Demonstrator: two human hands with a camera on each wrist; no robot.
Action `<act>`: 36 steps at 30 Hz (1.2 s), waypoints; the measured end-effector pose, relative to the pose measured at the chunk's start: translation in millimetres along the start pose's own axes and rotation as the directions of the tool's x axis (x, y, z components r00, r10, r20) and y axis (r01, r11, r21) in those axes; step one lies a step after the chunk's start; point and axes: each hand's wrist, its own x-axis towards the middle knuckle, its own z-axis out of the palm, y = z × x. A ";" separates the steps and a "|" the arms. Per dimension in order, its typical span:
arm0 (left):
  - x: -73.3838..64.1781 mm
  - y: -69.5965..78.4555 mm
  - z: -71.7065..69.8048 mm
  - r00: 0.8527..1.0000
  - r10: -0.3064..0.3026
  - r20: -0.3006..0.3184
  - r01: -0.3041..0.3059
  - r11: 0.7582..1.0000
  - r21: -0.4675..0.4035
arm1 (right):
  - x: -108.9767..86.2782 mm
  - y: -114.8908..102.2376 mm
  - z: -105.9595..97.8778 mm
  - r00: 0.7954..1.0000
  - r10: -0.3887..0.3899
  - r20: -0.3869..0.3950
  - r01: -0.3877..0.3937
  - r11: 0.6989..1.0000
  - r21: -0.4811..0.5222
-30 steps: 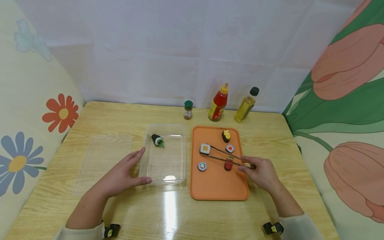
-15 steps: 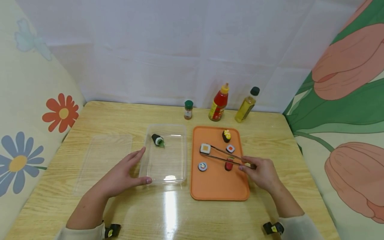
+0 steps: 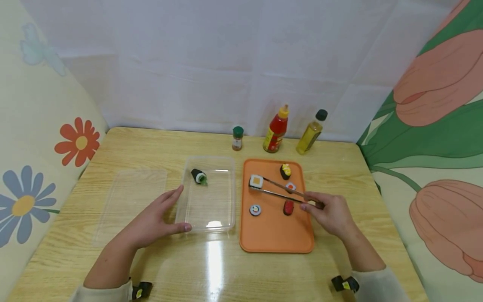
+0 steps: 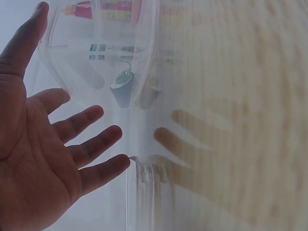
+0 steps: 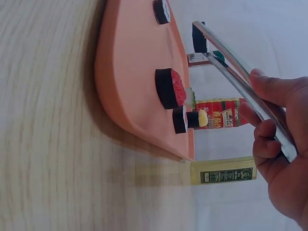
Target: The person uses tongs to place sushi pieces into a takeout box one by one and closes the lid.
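My right hand [image 3: 332, 214] holds metal tongs [image 3: 281, 196], whose tips pinch a square sushi roll [image 3: 256, 182] with a yellow centre. In the right wrist view the roll [image 5: 198, 39] is raised off the orange tray [image 3: 271, 237]. Still on that tray are a round roll [image 3: 255, 210], a red-topped sushi [image 3: 288, 207], a yellow-topped sushi [image 3: 285, 171] and a small red-centred roll [image 3: 290, 187]. My left hand [image 3: 154, 218] is spread beside the clear plastic box [image 3: 209, 209], thumb and fingertips at its left side. Inside lies a black cone hand roll [image 3: 198, 176].
A clear flat lid [image 3: 128, 205] lies left of the box, partly behind my left arm. Along the back stand a green-capped spice jar [image 3: 237, 139], a red sauce bottle [image 3: 275, 131] and a yellow oil bottle [image 3: 310, 135]. A white cloth [image 3: 188, 84] hangs behind the table.
The square roll has risen off the tray in the tongs, shifting slightly left and back. My right hand has tilted a little with it. The left hand stays where it was.
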 end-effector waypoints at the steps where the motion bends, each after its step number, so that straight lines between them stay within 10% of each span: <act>1: 0.0 0.0 -0.1 1.000 -0.001 0.000 0.001 1.000 0.001 | 1.0 -1.5 -0.7 1.000 0.002 0.001 -0.002 1.000 0.002; 36: 0.3 -2.3 1.8 1.000 0.009 -0.013 -0.009 1.000 -0.001 | 38.3 -50.5 4.1 0.995 -0.012 0.102 0.000 0.993 0.116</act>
